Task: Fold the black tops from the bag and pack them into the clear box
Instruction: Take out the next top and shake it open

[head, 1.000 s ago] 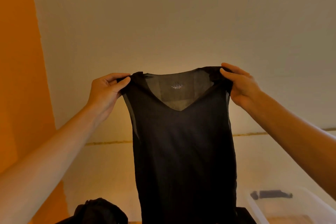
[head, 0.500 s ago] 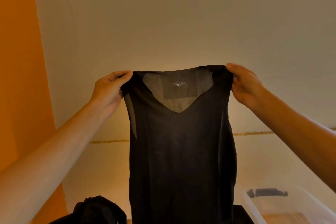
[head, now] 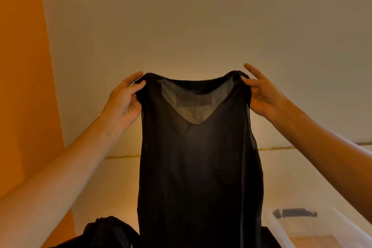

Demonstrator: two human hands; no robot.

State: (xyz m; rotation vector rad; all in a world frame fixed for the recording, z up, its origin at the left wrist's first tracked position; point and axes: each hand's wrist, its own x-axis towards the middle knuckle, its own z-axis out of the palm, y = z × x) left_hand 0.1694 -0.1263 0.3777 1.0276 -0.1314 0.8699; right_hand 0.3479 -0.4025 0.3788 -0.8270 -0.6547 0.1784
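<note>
- Head view is showing an early stage: one top (head: 199, 167) is hanging unfolded in the air, not yet folded or packed.
- Low left, a dark heap (head: 108, 231), perhaps the bag, is waiting; low right, the part of the box (head: 326, 229) in sight is holding no folded top.
- Left hand (head: 122, 102) is pinching one shoulder of the top, fingers curling round the cloth.
- Top is hanging straight down between both hands.
- Right hand (head: 263, 96) is pinching the other shoulder, one finger sticking out straight.
</note>
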